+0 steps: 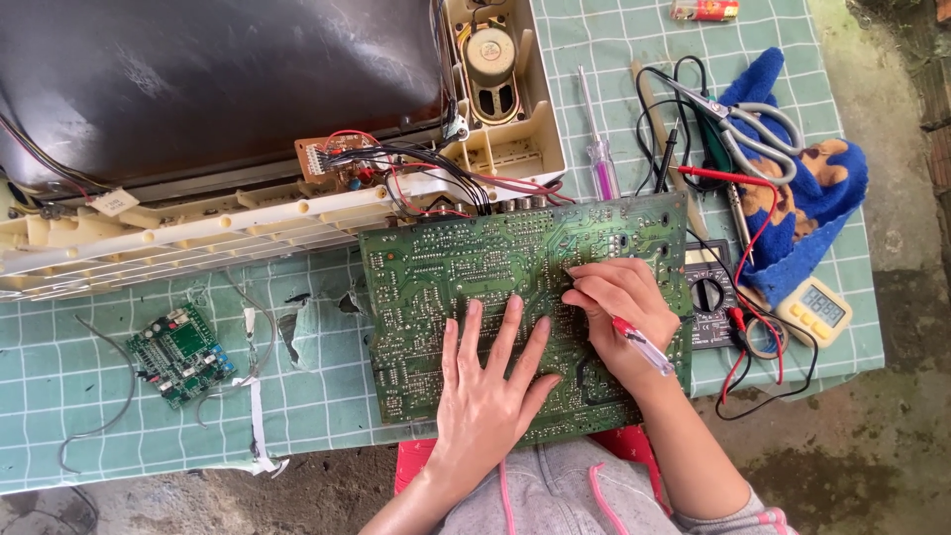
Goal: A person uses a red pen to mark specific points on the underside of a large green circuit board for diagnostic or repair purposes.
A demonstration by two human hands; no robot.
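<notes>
The left hand (485, 391) lies flat, empty, steadying the large green circuit board (466, 277) on the checked counter (59, 396); the right hand (622, 302) grips a red-tipped clear pen tool (642, 345), best kept lightly angled.

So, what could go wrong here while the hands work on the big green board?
1. The circuit board juts past the table edge; only the flat left hand steadies it, so it may tip.
2. The right hand presses a pen-like tool onto the solder side; a slip could scratch tracks.
3. The wires to the casing look tight.
</notes>
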